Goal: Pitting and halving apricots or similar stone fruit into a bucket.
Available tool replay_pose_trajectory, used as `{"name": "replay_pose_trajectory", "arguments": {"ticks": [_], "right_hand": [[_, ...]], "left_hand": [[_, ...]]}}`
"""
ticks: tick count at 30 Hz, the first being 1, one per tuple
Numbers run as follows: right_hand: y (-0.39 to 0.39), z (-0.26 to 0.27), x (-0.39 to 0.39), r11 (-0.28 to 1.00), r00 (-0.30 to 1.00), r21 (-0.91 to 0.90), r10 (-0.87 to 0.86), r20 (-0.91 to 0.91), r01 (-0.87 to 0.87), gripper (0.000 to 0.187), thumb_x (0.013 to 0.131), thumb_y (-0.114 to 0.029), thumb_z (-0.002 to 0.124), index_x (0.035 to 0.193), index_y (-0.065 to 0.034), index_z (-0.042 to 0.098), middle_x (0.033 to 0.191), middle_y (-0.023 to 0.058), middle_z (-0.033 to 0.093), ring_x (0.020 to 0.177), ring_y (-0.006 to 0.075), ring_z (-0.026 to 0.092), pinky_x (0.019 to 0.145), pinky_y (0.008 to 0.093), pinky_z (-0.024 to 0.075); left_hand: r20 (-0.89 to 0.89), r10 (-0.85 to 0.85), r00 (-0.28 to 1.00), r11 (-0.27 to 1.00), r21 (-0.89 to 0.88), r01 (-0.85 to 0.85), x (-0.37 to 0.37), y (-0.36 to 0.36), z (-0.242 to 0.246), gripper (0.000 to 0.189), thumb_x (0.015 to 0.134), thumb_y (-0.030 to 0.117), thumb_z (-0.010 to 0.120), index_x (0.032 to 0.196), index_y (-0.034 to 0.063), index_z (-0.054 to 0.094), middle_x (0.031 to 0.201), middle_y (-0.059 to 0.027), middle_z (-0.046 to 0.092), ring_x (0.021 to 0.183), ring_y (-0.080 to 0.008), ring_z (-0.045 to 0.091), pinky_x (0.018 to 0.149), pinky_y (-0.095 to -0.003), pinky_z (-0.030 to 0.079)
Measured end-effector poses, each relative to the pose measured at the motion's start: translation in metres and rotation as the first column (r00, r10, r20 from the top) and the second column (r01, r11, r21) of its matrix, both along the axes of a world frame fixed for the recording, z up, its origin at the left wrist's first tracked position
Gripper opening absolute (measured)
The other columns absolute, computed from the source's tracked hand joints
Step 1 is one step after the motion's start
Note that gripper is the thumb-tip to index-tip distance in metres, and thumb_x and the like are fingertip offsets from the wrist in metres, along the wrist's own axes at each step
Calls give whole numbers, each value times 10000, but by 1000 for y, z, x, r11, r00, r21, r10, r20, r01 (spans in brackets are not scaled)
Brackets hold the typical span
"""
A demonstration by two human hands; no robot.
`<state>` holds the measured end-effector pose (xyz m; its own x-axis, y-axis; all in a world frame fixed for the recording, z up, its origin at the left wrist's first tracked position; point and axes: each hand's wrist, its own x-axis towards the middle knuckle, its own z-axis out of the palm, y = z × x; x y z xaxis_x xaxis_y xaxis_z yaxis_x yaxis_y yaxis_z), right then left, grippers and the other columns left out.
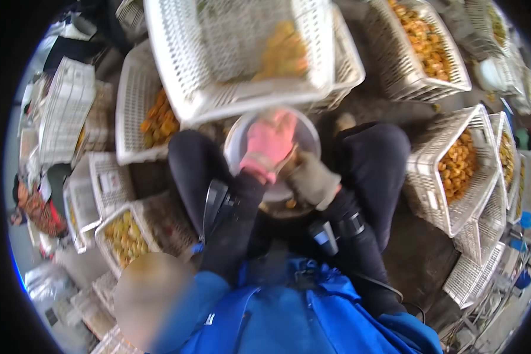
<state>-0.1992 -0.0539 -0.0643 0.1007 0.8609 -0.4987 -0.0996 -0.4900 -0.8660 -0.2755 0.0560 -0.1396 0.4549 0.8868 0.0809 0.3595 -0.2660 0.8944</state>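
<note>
My left hand, in a pink glove, is over a pale round bucket between my knees. My right hand, in a grey-beige glove, meets it from the right above the same bucket. A small brownish thing shows where the two hands come together; blur hides what it is and which hand grips it. Just beyond the bucket, a large white plastic crate holds a heap of orange-yellow produce at its right side. My fingers are mostly hidden or smeared.
White crates of orange produce stand at left, upper right and right. A crate of yellowish pieces sits lower left. Stacked crates rise at far left, near another person. A thin cable runs by my right arm.
</note>
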Motion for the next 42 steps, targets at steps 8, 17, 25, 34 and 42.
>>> {"name": "replay_pose_trajectory", "arguments": {"ticks": [8, 17, 25, 34, 42], "right_hand": [[12, -37, -16, 972, 996, 217, 81, 31, -85, 198, 887, -208, 536, 885, -10, 551, 590, 11, 505, 387, 79, 444, 342, 233, 345], [0, -24, -34, 993, 889, 113, -89, 449, 42, 221, 863, -189, 581, 949, 6, 523, 759, 156, 625, 744, 321, 633, 635, 364, 489], [-2, -34, -31, 973, 832, 229, -153, 533, 32, 203, 869, -167, 569, 973, 0, 518, 759, 158, 628, 677, 322, 635, 582, 357, 499], [5, -5, -12, 980, 987, -184, 51, -151, -79, 231, 899, -245, 542, 943, -18, 553, 574, -3, 500, 373, 74, 436, 335, 216, 344], [12, -32, -22, 971, 982, 147, -185, -41, 189, 171, 872, -227, 542, 851, -58, 529, 544, 10, 472, 333, 88, 386, 295, 240, 305]], "left_hand": [[-111, -35, 993, 989, -146, 19, -31, 4, 27, 144, 895, 149, 532, 896, 35, 621, 686, -43, 592, 605, -132, 574, 550, -240, 458], [637, 304, 708, 527, -731, 432, -34, -12, 56, 313, 907, 339, 529, 971, 39, 585, 829, -77, 621, 747, -145, 603, 530, -235, 472], [411, 346, 843, 707, -706, 54, -19, -20, 62, 268, 880, 242, 579, 791, -10, 585, 624, -77, 574, 539, -154, 560, 498, -250, 450], [299, 163, 940, 663, -739, 121, -28, -6, 52, 140, 807, 110, 658, 872, 44, 554, 761, -35, 587, 641, -94, 562, 508, -223, 456], [138, 132, 982, 766, -643, -12, -16, -7, 46, 223, 854, 187, 641, 981, 10, 590, 763, -34, 607, 662, -107, 588, 533, -233, 462]]}}
